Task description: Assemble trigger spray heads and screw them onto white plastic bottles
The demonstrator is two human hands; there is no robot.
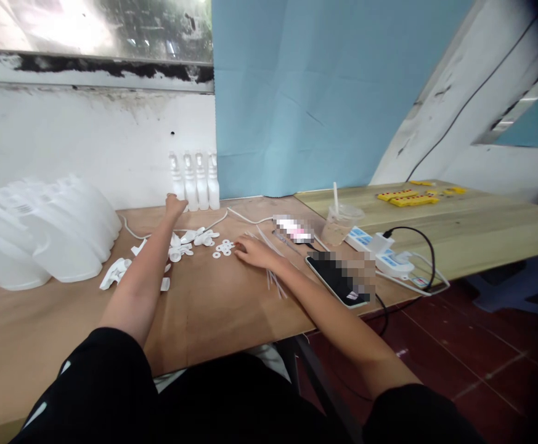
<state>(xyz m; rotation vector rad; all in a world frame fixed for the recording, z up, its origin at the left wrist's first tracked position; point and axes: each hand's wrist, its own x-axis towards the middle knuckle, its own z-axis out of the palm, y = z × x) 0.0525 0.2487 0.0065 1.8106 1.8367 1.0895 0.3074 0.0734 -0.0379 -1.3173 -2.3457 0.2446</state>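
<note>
My left hand (pixel 176 205) reaches forward to the wall, its fingers closed around the lower part of the leftmost small white bottle (pixel 176 172). More slim white bottles (pixel 201 182) stand upright in a row beside it. My right hand (pixel 254 251) rests low on the table with bent fingers slightly apart. Its fingertips are at the edge of a little group of flat white rings (pixel 224 248); I see nothing held in it. Thin clear tubes (pixel 275 283) lie beside and partly beneath this hand. White plastic trigger parts (pixel 197 237) lie loosely between my arms, some hidden by my left forearm.
Large white bottles (pixel 51 231) stand packed at the left. On the right are a phone (pixel 331 277), a plastic cup with a straw (pixel 342 222), a power strip (pixel 382 253) and cables. Yellow pieces (pixel 407 197) lie on the farther wooden table (pixel 485 225). A blue curtain (pixel 296 92) hangs behind.
</note>
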